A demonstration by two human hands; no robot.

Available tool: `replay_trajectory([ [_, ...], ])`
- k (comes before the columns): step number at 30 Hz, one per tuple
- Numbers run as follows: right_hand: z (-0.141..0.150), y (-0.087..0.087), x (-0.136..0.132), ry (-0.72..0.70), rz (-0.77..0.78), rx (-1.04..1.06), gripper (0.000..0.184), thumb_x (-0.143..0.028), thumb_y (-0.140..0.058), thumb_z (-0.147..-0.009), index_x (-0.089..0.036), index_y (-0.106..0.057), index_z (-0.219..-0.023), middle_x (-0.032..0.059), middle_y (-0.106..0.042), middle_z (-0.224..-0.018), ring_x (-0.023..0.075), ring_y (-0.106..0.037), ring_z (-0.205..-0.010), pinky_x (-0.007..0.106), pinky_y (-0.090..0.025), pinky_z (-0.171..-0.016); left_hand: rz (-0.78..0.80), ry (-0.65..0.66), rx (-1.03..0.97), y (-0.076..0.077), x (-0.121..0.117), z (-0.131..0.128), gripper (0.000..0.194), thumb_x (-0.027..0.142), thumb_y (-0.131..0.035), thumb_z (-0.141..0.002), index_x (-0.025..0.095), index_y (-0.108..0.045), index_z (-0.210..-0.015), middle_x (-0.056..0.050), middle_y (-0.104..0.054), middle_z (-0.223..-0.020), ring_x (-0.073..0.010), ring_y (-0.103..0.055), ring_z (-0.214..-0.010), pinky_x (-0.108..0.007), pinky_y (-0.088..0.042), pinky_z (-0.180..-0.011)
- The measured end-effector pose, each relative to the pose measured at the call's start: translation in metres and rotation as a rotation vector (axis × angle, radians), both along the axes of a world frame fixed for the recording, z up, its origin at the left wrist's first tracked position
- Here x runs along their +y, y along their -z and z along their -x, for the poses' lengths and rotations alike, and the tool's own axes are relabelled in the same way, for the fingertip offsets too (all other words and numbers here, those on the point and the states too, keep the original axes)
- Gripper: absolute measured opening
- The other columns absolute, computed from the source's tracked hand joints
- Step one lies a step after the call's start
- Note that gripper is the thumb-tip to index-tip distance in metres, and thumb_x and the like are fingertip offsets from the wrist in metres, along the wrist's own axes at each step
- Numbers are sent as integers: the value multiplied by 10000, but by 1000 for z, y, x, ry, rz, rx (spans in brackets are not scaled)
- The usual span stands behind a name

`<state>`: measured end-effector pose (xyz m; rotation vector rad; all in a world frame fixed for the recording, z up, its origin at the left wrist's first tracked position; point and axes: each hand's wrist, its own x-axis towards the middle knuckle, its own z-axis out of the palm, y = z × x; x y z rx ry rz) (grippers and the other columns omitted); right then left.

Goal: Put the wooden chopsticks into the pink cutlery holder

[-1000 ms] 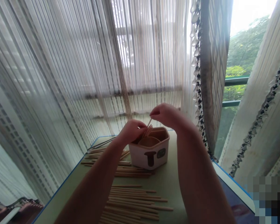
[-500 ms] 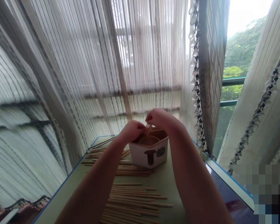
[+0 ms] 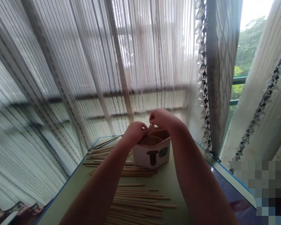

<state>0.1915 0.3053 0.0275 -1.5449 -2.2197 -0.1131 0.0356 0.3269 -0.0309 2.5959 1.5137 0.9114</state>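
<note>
A white box (image 3: pixel 142 157) with a brown inside and a dark mark on its front stands on the table, a round rim visible within it. Over its opening, my right hand (image 3: pixel 162 119) pinches the upper end of a small bundle of pale sticks (image 3: pixel 150 129). Lower down, at the left rim, my left hand (image 3: pixel 135 132) has its fingers closed at the bundle's other end. Blur hides the exact fingertips and how many sticks there are. Wooden chopsticks (image 3: pixel 142 200) lie in a loose row nearer to me.
More wooden chopsticks (image 3: pixel 138 172) lie left of the box and in front of it. Thin dark metal sticks (image 3: pixel 106 144) rest at the table's far left corner. Sheer striped curtains (image 3: pixel 150 62) hang behind the blue-edged table (image 3: pixel 61 193). A dark glossy surface (image 3: pixel 224 187) is at right.
The view has shifted slightly, so the box and both hands sit a little further right. Both hands stay over the box with the pale sticks, now tilted slightly differently.
</note>
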Motion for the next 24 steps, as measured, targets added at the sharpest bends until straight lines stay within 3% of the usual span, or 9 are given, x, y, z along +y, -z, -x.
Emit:
replay_trajectory([
  [9,3,0,4,5,25,33,265,-95,-490,-707,-198,-706,-822,55,-691,-857,162,-605,-801,250,-431,-670,70,102,-24,-3,-3,4,287,378,-503,-745,197,-721,-783,-27,-681,-691,-131,-564,-602,-236,-390,-569],
  [14,3,0,5,41,82,1,267,-122,-518,-705,-215,-699,-878,58,-682,-908,164,-600,-763,251,-427,-623,67,96,-38,-3,0,5,305,406,-516,-735,185,-714,-806,-36,-683,-708,-134,-573,-621,-233,-398,-584],
  [19,2,-4,-3,26,70,-1,272,-133,-524,-708,-210,-690,-908,56,-681,-914,170,-598,-785,250,-420,-633,23,20,-3,-9,-4,6,306,387,-514,-740,189,-694,-888,-40,-681,-715,-158,-587,-635,-252,-410,-590],
  [24,1,-16,-52,34,-35,-22,242,-194,-541,-737,-229,-685,-929,49,-679,-874,176,-596,-768,261,-411,-631,-143,-174,46,-25,-22,13,273,259,-521,-716,179,-667,-932,-65,-680,-770,-195,-605,-727,-281,-436,-676],
])
